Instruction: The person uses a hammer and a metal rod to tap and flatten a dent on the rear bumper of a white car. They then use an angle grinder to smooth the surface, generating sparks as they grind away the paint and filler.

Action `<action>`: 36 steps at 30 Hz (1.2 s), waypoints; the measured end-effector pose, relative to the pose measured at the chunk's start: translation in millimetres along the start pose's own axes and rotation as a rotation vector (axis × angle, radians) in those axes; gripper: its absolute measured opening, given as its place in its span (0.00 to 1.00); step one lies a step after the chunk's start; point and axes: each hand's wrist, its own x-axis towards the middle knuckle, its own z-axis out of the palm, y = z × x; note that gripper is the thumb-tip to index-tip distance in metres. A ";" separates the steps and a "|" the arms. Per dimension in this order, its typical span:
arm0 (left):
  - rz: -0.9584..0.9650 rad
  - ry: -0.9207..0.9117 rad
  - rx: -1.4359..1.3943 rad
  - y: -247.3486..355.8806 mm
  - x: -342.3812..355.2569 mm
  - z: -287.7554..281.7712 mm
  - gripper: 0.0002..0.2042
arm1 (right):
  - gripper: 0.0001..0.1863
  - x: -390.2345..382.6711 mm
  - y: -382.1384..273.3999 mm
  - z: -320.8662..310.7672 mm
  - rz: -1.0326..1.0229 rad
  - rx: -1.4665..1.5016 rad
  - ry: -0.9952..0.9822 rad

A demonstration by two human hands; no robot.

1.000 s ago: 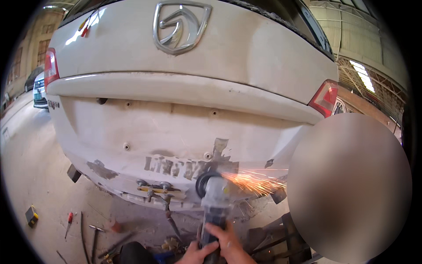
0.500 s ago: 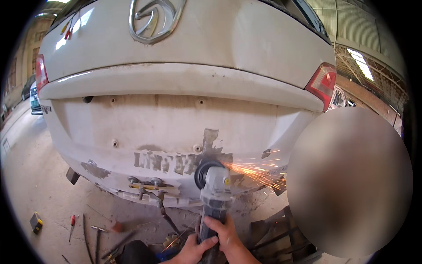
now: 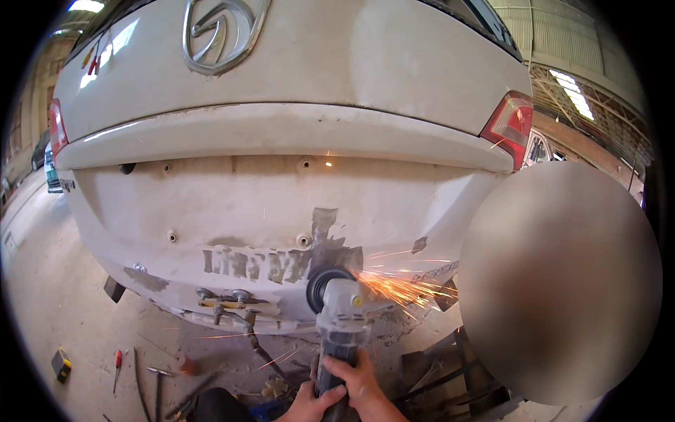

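Note:
Both my left hand [image 3: 313,401] and my right hand [image 3: 362,387] are closed around the body of a grey and black angle grinder [image 3: 341,316] at the bottom middle. Its dark disc [image 3: 322,285] meets the lower tailgate [image 3: 394,204] of a white car, where paint is ground away in dull grey patches [image 3: 267,264]. Orange sparks [image 3: 394,287] fly rightward from the disc. Left of the disc, a metal puller assembly [image 3: 225,299] with round heads is fixed to the panel, a rod hanging down from it.
On the floor at left lie a black-and-yellow tool [image 3: 61,364], a red-handled screwdriver [image 3: 117,360], a hammer [image 3: 159,376] and long bars. Dark metal parts [image 3: 436,366] lie at lower right. A large blurred oval hides the right side. Another car [image 3: 53,172] stands at far left.
The car has shifted leftward in my view. The grinder has moved only slightly, still gripped in both hands, and the spray of sparks has changed shape, with stray sparks now higher and lower.

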 end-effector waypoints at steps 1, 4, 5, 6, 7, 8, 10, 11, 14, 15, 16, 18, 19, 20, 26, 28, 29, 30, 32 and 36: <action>0.046 0.021 -0.014 -5.6 -1.1 -0.1 0.20 | 0.15 -2.2 0.5 2.0 0.012 -0.005 -0.013; -0.004 -0.011 0.053 25.0 -0.9 1.2 0.20 | 0.15 10.6 9.1 -4.0 0.016 0.044 -0.085; -0.001 -0.036 0.066 33.3 2.2 1.0 0.20 | 0.16 16.0 9.2 -5.0 0.003 0.079 -0.104; 0.008 -0.066 0.077 37.2 4.7 1.0 0.20 | 0.16 19.3 7.8 -5.2 -0.017 0.110 -0.123; -0.011 -0.090 0.045 34.6 6.9 -0.1 0.21 | 0.13 18.4 7.8 -4.8 -0.082 0.008 -0.081; -0.003 -0.066 0.046 24.2 6.5 -2.3 0.21 | 0.13 15.1 11.2 -5.6 -0.074 0.002 -0.079; 0.020 -0.028 0.047 -7.5 3.5 -7.5 0.22 | 0.13 6.8 19.7 -8.7 -0.068 -0.012 -0.070; 0.152 0.051 -0.016 -22.5 6.8 -4.9 0.22 | 0.14 5.3 20.9 -9.0 -0.050 -0.015 -0.073; -0.091 -0.066 0.113 37.2 1.7 1.9 0.21 | 0.17 9.0 7.4 -6.9 0.080 0.060 0.056; -0.075 -0.093 0.094 36.4 3.0 1.6 0.20 | 0.17 9.2 6.1 -7.4 0.052 0.071 0.023; -0.059 -0.113 0.067 31.5 7.4 -0.7 0.20 | 0.17 13.3 6.9 -8.2 0.032 0.074 -0.013; -0.039 -0.103 0.033 19.3 6.7 -2.0 0.19 | 0.17 11.8 6.6 -7.7 0.007 0.063 -0.033; -0.036 -0.074 0.026 9.9 3.0 -1.3 0.19 | 0.17 4.9 6.3 -6.3 0.002 0.049 -0.015; -0.032 -0.044 0.019 3.5 1.6 -1.5 0.19 | 0.16 0.8 7.6 -5.4 -0.003 0.035 0.002; -0.102 -0.050 0.105 13.4 21.4 2.9 0.27 | 0.17 19.4 5.7 -20.3 -0.022 0.156 -0.020; -0.105 -0.070 0.124 8.6 28.6 2.3 0.28 | 0.18 23.4 5.3 -25.1 -0.051 0.132 -0.035; -0.081 -0.081 0.082 1.8 24.9 3.2 0.25 | 0.18 18.7 7.5 -26.6 -0.022 0.127 -0.031; -0.057 -0.093 0.042 -7.5 18.1 4.0 0.21 | 0.19 10.7 12.4 -27.6 0.004 0.124 -0.028; -0.060 -0.097 0.020 -4.1 12.3 8.3 0.19 | 0.19 6.7 13.8 -28.2 0.022 0.130 0.018; -0.114 -0.037 0.072 5.3 30.3 14.0 0.27 | 0.18 18.9 -0.4 -31.2 -0.023 0.170 0.040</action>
